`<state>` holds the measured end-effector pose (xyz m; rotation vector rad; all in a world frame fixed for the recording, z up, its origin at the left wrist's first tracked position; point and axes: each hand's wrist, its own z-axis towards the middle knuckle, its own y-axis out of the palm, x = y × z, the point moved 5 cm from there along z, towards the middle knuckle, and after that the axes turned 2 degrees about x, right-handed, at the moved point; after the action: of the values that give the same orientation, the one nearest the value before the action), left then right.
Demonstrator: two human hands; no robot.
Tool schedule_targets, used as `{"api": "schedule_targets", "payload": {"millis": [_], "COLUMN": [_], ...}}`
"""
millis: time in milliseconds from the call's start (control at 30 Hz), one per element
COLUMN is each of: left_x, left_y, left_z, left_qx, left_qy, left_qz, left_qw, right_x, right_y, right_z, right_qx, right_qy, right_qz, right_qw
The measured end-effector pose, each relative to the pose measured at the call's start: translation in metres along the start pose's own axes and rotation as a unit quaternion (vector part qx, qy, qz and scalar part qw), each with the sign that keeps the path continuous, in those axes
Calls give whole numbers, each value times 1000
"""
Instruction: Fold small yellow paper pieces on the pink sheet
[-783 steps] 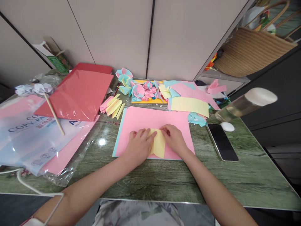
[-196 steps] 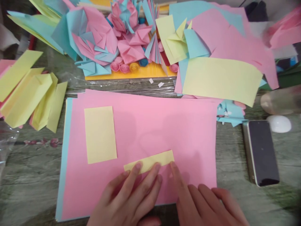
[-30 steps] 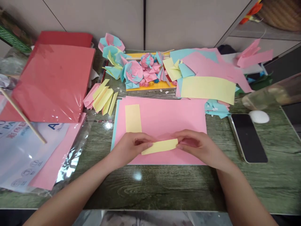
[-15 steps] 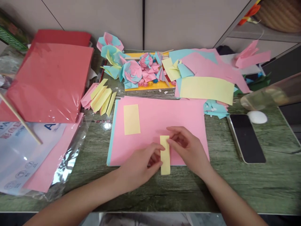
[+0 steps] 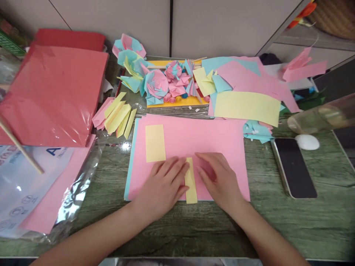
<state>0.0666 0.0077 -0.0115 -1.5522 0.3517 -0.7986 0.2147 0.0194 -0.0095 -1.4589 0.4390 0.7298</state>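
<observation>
At the far left we see a red pack (image 5: 52, 92) of wrapped paper lying over a clear bag (image 5: 41, 181), with a wooden stick (image 5: 19, 149) across them. Just right of the pack sits a small pile of folded yellow pieces (image 5: 118, 116). On the pink sheet (image 5: 222, 136) in the middle, a yellow rectangle (image 5: 154, 143) lies flat near its left edge. Our left hand (image 5: 163, 186) rests flat, fingers spread and extended, pressing on the left side of the narrow yellow strip (image 5: 190, 181); it clasps nothing. The strip lies lengthwise towards us, its near end just over the sheet's front edge. Our right hand (image 5: 219, 181) lies flat and open just right of the strip, fingertips beside its upper end; we cannot tell if they touch it. Behind the sheet stands a heap of folded paper flowers (image 5: 163, 83), and right of them a long yellow sheet (image 5: 246, 108). Further right, a phone (image 5: 295, 168) lies face up on the green table (image 5: 305, 221).
</observation>
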Motion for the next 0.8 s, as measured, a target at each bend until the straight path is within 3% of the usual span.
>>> {"api": "schedule_targets", "payload": {"millis": [100,233,800], "left_x": [0,1,5], "left_y": [1,1,-4], "left_z": [-1,-1,-4], "left_qx": [9,23,3], "left_qy": [-12,-20,30], "left_qz": [22,31,18], "left_qw": [1000,999,999], "right_x": [-5,-6,-7], "right_y": [2,8,10], "right_z": [1,2,2], "right_qx": [-6,-25,-56], "right_qy": [-46,-52,-33], "right_qz": [-91,-144,-174], "right_qw": [995,988,983]}}
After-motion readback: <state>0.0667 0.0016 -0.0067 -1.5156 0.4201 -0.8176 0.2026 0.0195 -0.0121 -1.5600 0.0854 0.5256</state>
